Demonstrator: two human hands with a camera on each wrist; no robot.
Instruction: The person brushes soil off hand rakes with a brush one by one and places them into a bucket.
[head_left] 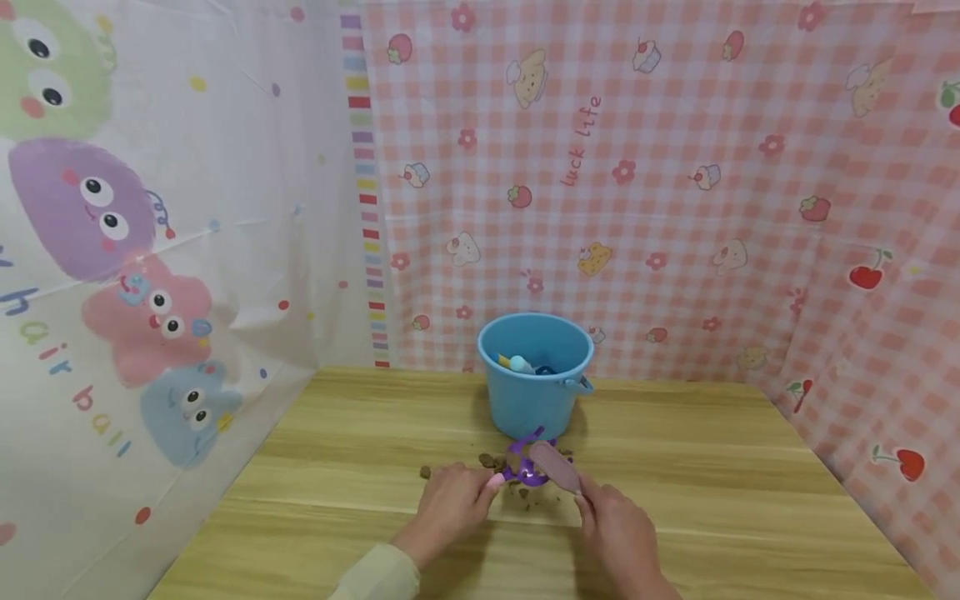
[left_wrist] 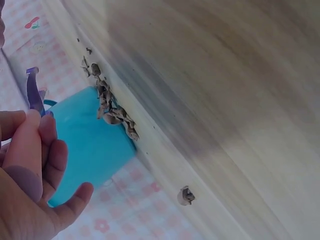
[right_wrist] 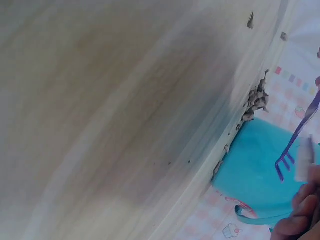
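My left hand grips the pink handle of a small purple rake, its head over the brown clumps just in front of the bucket. In the right wrist view the rake's purple shaft and bent tines show against the blue wall. My right hand holds a flat mauve brush by its narrow end. Its pale side shows in the right wrist view, close to the tines. Brown crumbly clumps lie scattered under and around both tools.
Behind the tools stands a blue bucket, handle down on its right, with several small things inside. One stray clump lies to the left on the wood-patterned table. Printed cloths hang at the back and sides.
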